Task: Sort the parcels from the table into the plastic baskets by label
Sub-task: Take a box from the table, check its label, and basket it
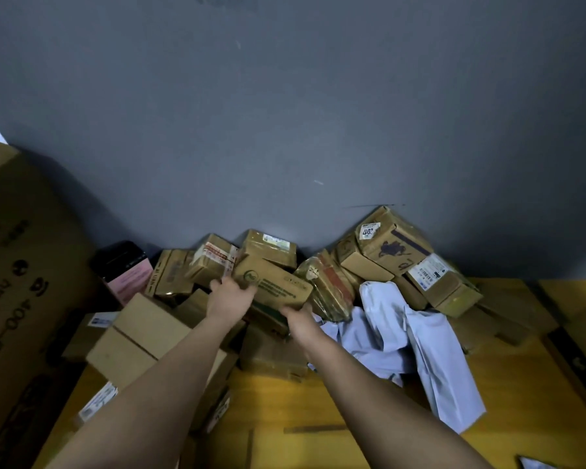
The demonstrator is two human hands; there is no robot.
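A brown cardboard parcel with green print lies tilted on top of a heap of parcels at the back of the yellow table. My left hand grips its left end. My right hand holds its lower right edge, fingers hidden under the box. Several more brown boxes are stacked against the grey wall. Pale grey mailer bags lie to the right of my right arm. No plastic basket is in view.
A very large printed carton stands at the left. A pink and black box sits behind the heap on the left. Plain boxes crowd under my left arm. A flat carton lies at the right edge.
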